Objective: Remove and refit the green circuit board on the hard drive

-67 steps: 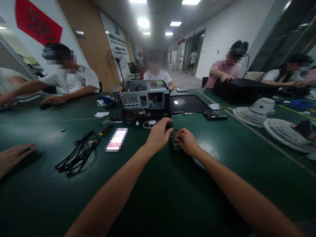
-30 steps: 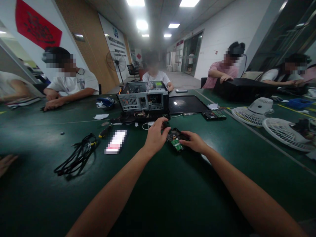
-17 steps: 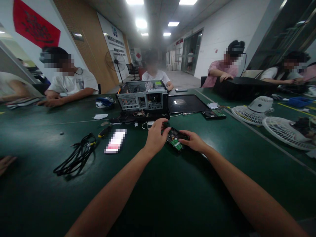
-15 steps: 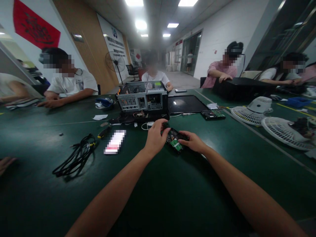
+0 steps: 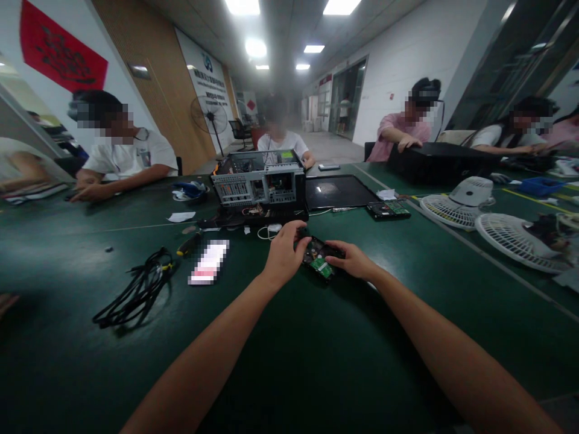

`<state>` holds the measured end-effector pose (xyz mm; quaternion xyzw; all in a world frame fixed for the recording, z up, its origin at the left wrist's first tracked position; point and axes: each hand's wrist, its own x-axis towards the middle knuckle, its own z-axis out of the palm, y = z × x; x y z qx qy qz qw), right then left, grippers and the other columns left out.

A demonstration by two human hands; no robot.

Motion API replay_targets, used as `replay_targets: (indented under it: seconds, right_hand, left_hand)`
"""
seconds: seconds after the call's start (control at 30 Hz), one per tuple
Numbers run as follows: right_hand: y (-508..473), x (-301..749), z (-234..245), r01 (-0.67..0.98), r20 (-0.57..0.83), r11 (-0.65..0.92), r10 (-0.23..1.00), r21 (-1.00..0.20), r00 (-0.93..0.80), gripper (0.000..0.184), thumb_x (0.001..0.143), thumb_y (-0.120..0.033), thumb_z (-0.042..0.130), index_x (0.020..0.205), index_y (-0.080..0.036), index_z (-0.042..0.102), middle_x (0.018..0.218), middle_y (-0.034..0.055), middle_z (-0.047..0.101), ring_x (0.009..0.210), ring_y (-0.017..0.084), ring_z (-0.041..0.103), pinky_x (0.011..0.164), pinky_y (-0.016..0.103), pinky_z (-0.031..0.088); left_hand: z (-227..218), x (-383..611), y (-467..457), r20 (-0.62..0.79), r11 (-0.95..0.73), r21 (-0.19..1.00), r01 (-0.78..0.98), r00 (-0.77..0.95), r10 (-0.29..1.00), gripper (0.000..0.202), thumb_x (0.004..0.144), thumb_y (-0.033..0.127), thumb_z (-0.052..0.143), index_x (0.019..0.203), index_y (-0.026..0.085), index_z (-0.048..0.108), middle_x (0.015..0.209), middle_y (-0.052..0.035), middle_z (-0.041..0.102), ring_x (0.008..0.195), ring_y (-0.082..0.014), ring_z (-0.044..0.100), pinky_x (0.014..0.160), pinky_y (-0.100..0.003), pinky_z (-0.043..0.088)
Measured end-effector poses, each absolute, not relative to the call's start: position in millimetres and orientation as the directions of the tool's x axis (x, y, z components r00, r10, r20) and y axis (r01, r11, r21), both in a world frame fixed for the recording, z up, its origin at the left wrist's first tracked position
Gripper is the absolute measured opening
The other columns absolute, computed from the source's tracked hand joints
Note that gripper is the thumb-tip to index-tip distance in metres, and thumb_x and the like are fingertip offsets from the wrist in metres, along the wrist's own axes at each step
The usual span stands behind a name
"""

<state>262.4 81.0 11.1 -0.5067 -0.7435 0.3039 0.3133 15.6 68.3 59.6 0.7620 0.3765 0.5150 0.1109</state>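
Note:
A hard drive (image 5: 321, 266), black with a green circuit board, is held tilted just above or on the green table in front of me. My right hand (image 5: 353, 259) grips its right side, with the thumb over the board's edge. At the drive's far left corner, my left hand (image 5: 284, 252) is closed in a pinch. A small dark piece shows by those fingertips, too small to name. Beyond both hands stands an opened computer case (image 5: 260, 187).
A phone (image 5: 208, 262), a coiled black cable (image 5: 136, 289) and a yellow-and-black tool (image 5: 187, 245) lie left. Right are another hard drive (image 5: 388, 210), a black panel (image 5: 341, 191) and white fan parts (image 5: 459, 205). Several people sit around the table.
The view has shifted slightly. Both hands keep nearly the same hold at the hard drive; no clear movement of the drive shows.

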Motion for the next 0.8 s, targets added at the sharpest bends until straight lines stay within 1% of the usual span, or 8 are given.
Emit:
replay_targets:
  seconds: [0.17,0.23,0.37,0.43,0.5,0.6,0.7,0.8]
  right_hand:
    - [82.4,262.2,14.8,0.518,0.148,0.339,0.915,-0.785,-0.374,0.050,0.088,-0.030,0.072,0.136,-0.023,0.063,0.138,0.0066,0.065,0.126,0.025,0.061,0.113,0.044,0.044]
    - [83.0,261.9,14.2,0.554,0.142,0.313,0.933,-0.772,-0.330,0.052,0.086,-0.032,0.074,0.136,-0.023,0.063,0.135,0.0076,0.067,0.122,0.025,0.063,0.108,0.042,0.048]
    - [80.5,261.5,17.5,0.787,0.128,0.172,0.985,-0.592,-0.118,0.059,0.077,-0.051,0.081,0.124,-0.018,0.070,0.119,0.0131,0.072,0.107,0.029,0.067,0.092,0.040,0.053]
    - [78.1,261.1,21.4,0.857,0.122,0.143,0.988,-0.495,-0.094,0.054,0.076,-0.060,0.079,0.111,-0.018,0.075,0.111,0.0134,0.073,0.101,0.029,0.068,0.086,0.038,0.052]
    - [75.7,260.2,24.9,0.877,0.101,0.145,0.989,-0.458,-0.110,0.047,0.080,-0.061,0.076,0.103,-0.020,0.076,0.106,0.0120,0.074,0.096,0.028,0.068,0.080,0.035,0.051]
    - [73.3,258.8,26.4,0.878,0.080,0.137,0.990,-0.458,-0.113,0.042,0.083,-0.058,0.074,0.103,-0.022,0.075,0.106,0.0103,0.075,0.092,0.026,0.069,0.075,0.033,0.050]
    - [73.1,257.6,23.1,0.864,0.082,0.134,0.991,-0.486,-0.107,0.043,0.083,-0.057,0.073,0.107,-0.022,0.074,0.108,0.0106,0.075,0.094,0.027,0.069,0.076,0.033,0.050]
    - [75.2,256.6,18.2,0.851,0.115,0.157,0.987,-0.502,-0.115,0.040,0.085,-0.053,0.072,0.110,-0.021,0.073,0.111,0.0108,0.074,0.096,0.027,0.068,0.080,0.034,0.051]
  left_hand:
    - [71.8,13.8,63.9,0.728,-0.736,0.482,0.475,0.251,0.638,0.034,0.090,0.011,0.067,0.120,0.024,0.060,0.117,-0.0052,0.064,0.103,-0.0197,0.066,0.088,-0.036,0.060]
    - [75.9,13.4,61.8,0.729,-0.748,0.471,0.468,0.270,0.629,0.033,0.089,0.010,0.067,0.119,0.024,0.061,0.117,-0.0052,0.064,0.104,-0.0197,0.066,0.088,-0.035,0.060]
    - [77.6,14.3,59.6,0.719,-0.749,0.474,0.462,0.288,0.632,0.036,0.090,0.011,0.068,0.123,0.023,0.060,0.120,-0.0058,0.067,0.102,-0.0196,0.069,0.090,-0.038,0.060]
    - [76.2,15.4,59.2,0.722,-0.754,0.478,0.449,0.288,0.629,0.036,0.091,0.015,0.069,0.125,0.024,0.060,0.123,-0.0052,0.068,0.101,-0.0186,0.070,0.091,-0.038,0.060]
    - [74.8,16.6,58.8,0.728,-0.759,0.489,0.431,0.277,0.627,0.034,0.092,0.020,0.071,0.124,0.024,0.061,0.122,-0.0047,0.070,0.099,-0.0185,0.071,0.092,-0.039,0.060]
    - [73.7,18.1,57.7,0.732,-0.752,0.517,0.410,0.244,0.636,0.028,0.091,0.026,0.073,0.117,0.023,0.063,0.114,-0.0039,0.072,0.098,-0.0191,0.071,0.091,-0.039,0.061]
    - [74.5,18.9,56.1,0.727,-0.739,0.539,0.405,0.220,0.651,0.025,0.090,0.028,0.074,0.111,0.022,0.064,0.107,-0.0030,0.072,0.096,-0.0187,0.071,0.089,-0.038,0.061]
    - [76.5,18.1,55.2,0.729,-0.735,0.543,0.406,0.207,0.653,0.022,0.091,0.026,0.073,0.110,0.022,0.064,0.109,-0.0046,0.068,0.099,-0.0194,0.068,0.086,-0.037,0.062]
